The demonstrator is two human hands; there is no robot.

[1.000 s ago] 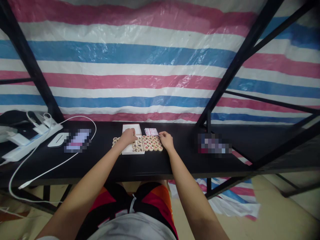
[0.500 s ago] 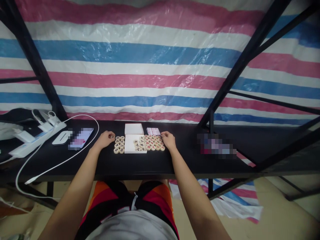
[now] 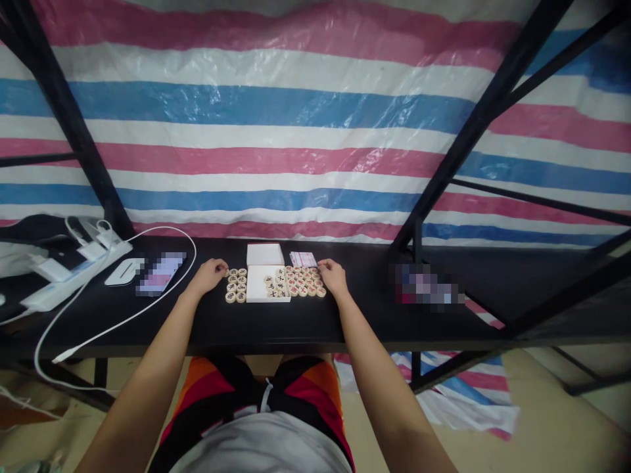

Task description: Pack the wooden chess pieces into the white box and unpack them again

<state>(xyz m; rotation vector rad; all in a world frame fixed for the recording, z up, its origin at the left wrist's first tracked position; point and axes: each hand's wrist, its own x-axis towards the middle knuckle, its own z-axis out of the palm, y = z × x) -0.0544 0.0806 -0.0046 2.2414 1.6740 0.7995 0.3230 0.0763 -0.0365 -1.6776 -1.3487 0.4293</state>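
My left hand (image 3: 209, 274) is closed in a pinch beside a block of round Chinese chess pieces with dark characters (image 3: 236, 288). A pale piece edge shows under its fingertips. My right hand (image 3: 333, 274) lies at the far right corner of the red-character pieces (image 3: 305, 282), fingers curled together; whatever is in them is hidden. Between the two groups stands an open white box (image 3: 256, 282). Several dark-character pieces (image 3: 276, 284) lie in its right half. Behind it sits the box lid (image 3: 265, 254), and a pink-and-white folded sheet (image 3: 302, 259) lies behind the red pieces.
A phone (image 3: 160, 274), a white flat device (image 3: 124, 271), a power strip (image 3: 73, 276) and a looping white cable (image 3: 113, 318) occupy the left of the black table (image 3: 296, 328). Blurred items (image 3: 426, 288) lie right. Black metal posts (image 3: 73, 125) frame striped sheeting (image 3: 266, 157).
My left fingertips have edged slightly right and down, closer to the dark-character pieces. My right hand stays at the corner of the red pieces. The pieces in the box look unchanged.
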